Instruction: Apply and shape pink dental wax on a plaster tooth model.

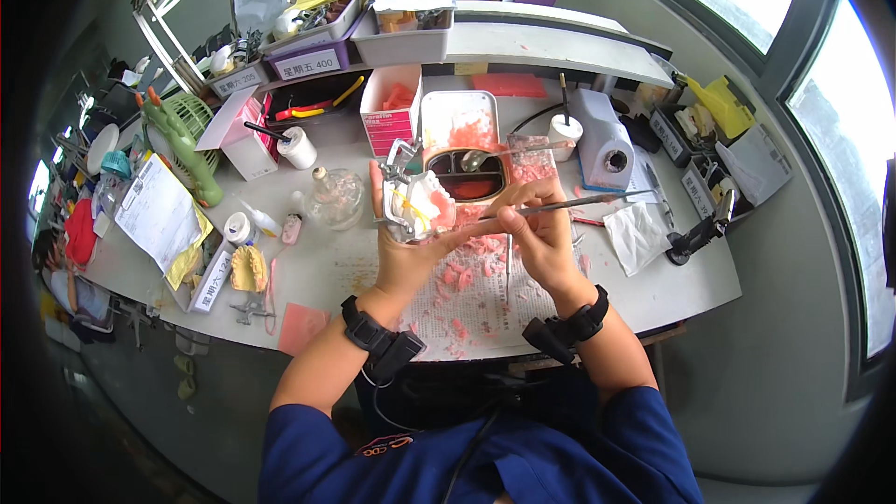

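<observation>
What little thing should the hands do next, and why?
Perhaps the right hand should gently guide the metal carving tool against the pink wax on the dental model. The left hand holds the model's metal articulator, the tool's left end points that way, and pink shavings lie on the newspaper below.

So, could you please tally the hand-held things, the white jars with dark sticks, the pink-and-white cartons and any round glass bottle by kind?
Dental model, left hand: 1
Slim tool, right hand: 1
White jars with dark sticks: 2
Pink-and-white cartons: 2
Round glass bottle: 1
Total: 7
</observation>
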Available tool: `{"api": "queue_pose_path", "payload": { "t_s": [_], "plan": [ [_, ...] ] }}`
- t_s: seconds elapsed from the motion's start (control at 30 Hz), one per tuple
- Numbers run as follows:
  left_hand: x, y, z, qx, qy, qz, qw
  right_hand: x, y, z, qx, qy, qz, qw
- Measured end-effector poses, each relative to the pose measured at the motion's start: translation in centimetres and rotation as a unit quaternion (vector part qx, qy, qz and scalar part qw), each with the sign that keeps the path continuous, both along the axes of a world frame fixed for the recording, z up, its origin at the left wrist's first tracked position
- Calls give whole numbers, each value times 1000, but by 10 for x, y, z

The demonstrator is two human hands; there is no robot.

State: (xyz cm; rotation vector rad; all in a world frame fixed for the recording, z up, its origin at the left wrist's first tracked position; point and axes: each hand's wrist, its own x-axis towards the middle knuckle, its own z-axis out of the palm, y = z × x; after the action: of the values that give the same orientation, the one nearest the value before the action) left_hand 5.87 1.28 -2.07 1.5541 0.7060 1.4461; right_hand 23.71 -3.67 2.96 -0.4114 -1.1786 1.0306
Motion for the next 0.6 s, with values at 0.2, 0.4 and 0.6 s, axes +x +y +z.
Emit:
{"api": "queue_pose_path", "payload": {
  "t_s": [0.2,0.4,0.6],
  "plan": [
    [-1,2,-3,27,11,15,999,1,9,-12,53,-194,-99,975],
    [-3,1,7,39,26,22,999,-4,5,-7,8,-119,-65,991],
    [-2,-5,17,27,-36,-36,998,-3,9,-9,26,-119,-101,987]
  ]
}}
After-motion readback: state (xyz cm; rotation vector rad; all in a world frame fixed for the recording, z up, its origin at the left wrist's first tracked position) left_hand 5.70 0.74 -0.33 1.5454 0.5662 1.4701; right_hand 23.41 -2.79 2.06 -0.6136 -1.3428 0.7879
